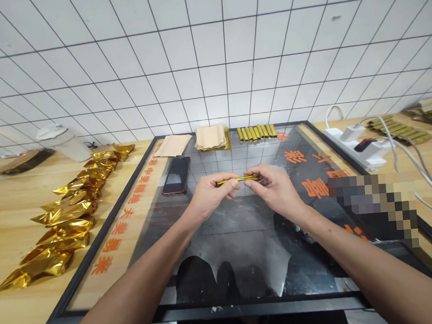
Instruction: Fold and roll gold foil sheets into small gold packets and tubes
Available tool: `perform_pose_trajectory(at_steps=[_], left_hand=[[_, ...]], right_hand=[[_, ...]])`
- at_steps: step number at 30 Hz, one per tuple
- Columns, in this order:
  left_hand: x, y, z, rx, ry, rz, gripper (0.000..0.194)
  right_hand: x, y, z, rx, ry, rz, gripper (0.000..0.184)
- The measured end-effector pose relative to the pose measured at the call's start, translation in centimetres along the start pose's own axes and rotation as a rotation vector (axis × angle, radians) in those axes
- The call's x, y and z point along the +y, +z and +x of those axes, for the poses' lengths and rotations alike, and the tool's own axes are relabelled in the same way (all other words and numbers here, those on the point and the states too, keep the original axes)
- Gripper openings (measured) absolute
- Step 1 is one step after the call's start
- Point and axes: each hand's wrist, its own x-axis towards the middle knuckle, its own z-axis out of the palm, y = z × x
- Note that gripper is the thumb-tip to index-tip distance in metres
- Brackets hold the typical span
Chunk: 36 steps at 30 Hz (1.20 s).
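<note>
One gold foil roll in hand, a row of others lying finished, flat paper still unrolled

Your left hand (209,195) and right hand (278,189) pinch the ends of a thin gold roll (242,179) between thumbs and fingers, above the glass panel (239,220); beyond them, a row of gold tubes (256,133) lies side by side near the wall, looking complete, while the stack of brown paper sheets (209,136) and the flat brown paper (173,145) beside it seem unused, so the work looks partway along; puffed gold foil pieces (70,213) line the wood on your left, and past the power strip (357,146) lie what are probably more gold tubes, though that corner is too blurred to be sure
</note>
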Motion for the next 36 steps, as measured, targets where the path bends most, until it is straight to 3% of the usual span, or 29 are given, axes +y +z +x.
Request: perform_pose_trajectory(at_steps=[5, 10, 14, 21, 26, 32, 36], left_hand=[[0.1, -0.1, 0.0, 0.025, 0.008, 0.015, 0.036], [-0.1, -0.1, 0.0, 0.013, 0.020, 0.013, 0.036], [-0.1, -0.3, 0.1, 0.029, 0.028, 0.072, 0.036], [0.5, -0.4, -0.3, 0.042, 0.252, 0.359, 0.021], [0.5, -0.3, -0.5, 0.028, 0.329, 0.453, 0.019], [0.6, 0.1, -0.9, -0.003, 0.310, 0.545, 0.019], [0.7, 0.3, -1.0, 0.010, 0.237, 0.518, 0.022]], right_hand=[[0.6, 0.3, 0.1, -0.003, 0.176, 0.243, 0.023], [0.3, 0.2, 0.4, 0.009, 0.214, 0.346, 0.024], [0.0, 0.0, 0.4, 0.013, 0.203, 0.322, 0.021], [0.1, -0.2, 0.4, -0.005, 0.149, 0.226, 0.015], [0.0, -0.4, 0.3, -0.020, 0.115, 0.159, 0.013], [-0.8, -0.4, 0.3, -0.064, 0.006, -0.002, 0.012], [-0.7, 0.0, 0.2, -0.066, 0.125, 0.120, 0.014]])
